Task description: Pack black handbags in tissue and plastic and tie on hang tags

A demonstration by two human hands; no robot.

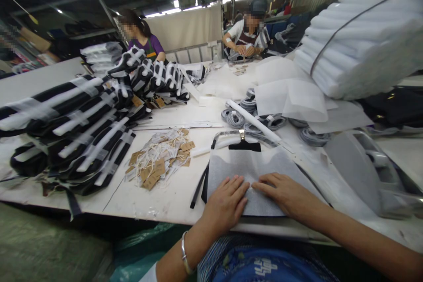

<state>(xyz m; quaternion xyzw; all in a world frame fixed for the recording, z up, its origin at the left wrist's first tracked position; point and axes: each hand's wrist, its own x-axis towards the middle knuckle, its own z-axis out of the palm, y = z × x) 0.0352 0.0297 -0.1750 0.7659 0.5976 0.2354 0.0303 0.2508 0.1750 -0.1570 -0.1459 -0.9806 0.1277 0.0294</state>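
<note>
A dark handbag lies flat at the table's front edge, its flap tab and metal clasp showing at the top. Over most of its body rests a thin whitish sheet, so the bag's front is hidden. My left hand lies flat on the sheet, fingers stretched out. From the other side my right hand touches the sheet too, fingers extended, the fingertips of both hands close together. A dark strap sticks out at the bag's left, and a white padded tube curves behind its top.
Left of the bag lies a heap of brown and white string tags. Wrapped black bags are piled farther left. Rolled grey straps, white sheets, a tape dispenser and a strapped foam stack stand right. Two people work beyond.
</note>
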